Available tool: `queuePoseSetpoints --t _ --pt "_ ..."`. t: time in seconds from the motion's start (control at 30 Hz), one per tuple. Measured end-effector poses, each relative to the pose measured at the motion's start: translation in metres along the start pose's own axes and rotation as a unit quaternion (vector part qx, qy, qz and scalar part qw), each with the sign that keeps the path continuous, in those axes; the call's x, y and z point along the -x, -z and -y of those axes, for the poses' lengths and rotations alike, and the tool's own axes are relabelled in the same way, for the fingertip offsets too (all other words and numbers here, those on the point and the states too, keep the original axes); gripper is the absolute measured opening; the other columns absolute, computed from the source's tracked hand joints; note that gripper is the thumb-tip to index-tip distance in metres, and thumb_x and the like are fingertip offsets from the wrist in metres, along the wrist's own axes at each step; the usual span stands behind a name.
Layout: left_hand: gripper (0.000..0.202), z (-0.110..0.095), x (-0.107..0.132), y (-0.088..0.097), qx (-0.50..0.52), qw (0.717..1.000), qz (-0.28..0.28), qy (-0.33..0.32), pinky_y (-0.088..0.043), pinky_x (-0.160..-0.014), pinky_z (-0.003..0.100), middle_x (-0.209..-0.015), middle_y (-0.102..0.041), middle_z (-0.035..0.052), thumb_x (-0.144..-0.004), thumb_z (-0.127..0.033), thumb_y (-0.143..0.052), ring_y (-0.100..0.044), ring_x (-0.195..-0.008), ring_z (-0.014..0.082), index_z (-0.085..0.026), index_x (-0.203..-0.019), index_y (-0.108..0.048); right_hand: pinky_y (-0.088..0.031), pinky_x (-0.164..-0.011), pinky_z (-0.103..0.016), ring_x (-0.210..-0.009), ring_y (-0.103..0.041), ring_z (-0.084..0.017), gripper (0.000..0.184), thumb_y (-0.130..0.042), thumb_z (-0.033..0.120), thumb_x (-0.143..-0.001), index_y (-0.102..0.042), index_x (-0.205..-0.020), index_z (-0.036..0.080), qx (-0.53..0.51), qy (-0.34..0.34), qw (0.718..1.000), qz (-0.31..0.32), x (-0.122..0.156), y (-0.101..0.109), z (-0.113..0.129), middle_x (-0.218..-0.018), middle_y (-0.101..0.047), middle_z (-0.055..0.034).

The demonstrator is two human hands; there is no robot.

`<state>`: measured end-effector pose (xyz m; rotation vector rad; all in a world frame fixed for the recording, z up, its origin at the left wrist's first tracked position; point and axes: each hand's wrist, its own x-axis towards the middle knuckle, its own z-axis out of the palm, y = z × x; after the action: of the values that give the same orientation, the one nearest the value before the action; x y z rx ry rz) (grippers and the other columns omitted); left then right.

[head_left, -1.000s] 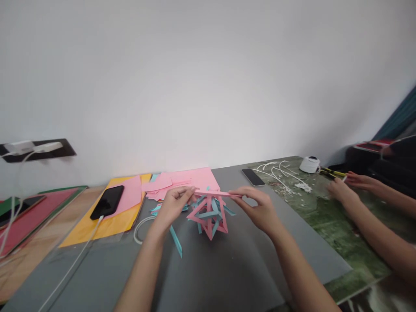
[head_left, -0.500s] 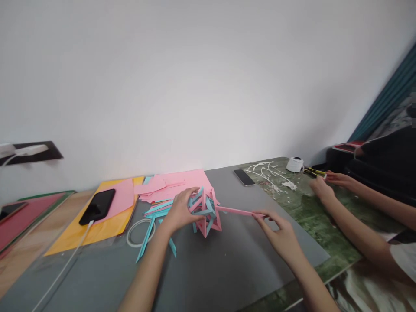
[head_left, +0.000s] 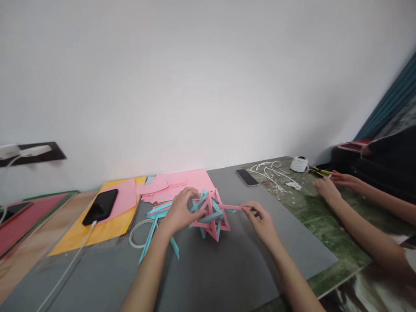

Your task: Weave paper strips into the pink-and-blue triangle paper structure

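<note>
A woven star-like model of folded pink and blue paper strips point(head_left: 214, 216) rests on the grey mat point(head_left: 208, 277). My left hand point(head_left: 182, 212) curves round its left side, thumb and fingers closed on it. To its right, my right hand point(head_left: 260, 219) pinches the outer end of a pink paper strip point(head_left: 232, 207), whose other end reaches into the model. Close to my left forearm lie loose blue folded strips point(head_left: 151, 238) and a coiled white cable point(head_left: 131, 238).
Pink paper sheets point(head_left: 195, 177) lie behind the model. A charging phone point(head_left: 100, 207) sits on a yellow envelope point(head_left: 71, 234) at left. Another phone point(head_left: 247, 177), white cords point(head_left: 269, 171) and a white spool point(head_left: 299, 164) are at right, where another person's hands point(head_left: 328, 188) work.
My right hand has moved left toward the model, and less of the pink strip shows between them. The model looks slightly turned, with my left hand still on it.
</note>
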<state>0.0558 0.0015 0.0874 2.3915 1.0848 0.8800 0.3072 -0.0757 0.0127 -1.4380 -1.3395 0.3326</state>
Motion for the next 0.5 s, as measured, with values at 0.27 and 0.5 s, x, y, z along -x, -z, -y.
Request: queuePoseSetpoints --t 0.27,0.5 --pt "0.013 -0.003 0.001 0.001 -0.034 0.999 0.014 -0.021 -0.040 -0.093 0.038 -0.115 -0.054 0.0033 -0.073 -0.032 -0.060 -0.050 -0.110 0.0219 -0.026 -0.084 -0.064 -0.041 -0.069 -0.032 -0.086 -0.058 -0.022 0.033 -0.045 0.047 -0.083 -0.065 -0.086 0.021 -0.016 0.000 1.000 0.016 -0.001 -0.004 -0.006 -0.092 -0.066 -0.0083" --pt "0.012 -0.003 -0.001 -0.011 -0.059 0.997 0.039 -0.031 -0.036 -0.097 0.040 -0.122 -0.050 0.0015 -0.071 -0.027 -0.064 -0.046 -0.116 0.0227 -0.029 -0.082 -0.067 -0.042 -0.066 -0.033 -0.080 -0.059 -0.023 0.036 -0.048 0.050 -0.080 -0.064 -0.089 0.019 -0.054 -0.038 0.998 0.022 -0.006 -0.004 -0.022 -0.091 -0.067 -0.0095"
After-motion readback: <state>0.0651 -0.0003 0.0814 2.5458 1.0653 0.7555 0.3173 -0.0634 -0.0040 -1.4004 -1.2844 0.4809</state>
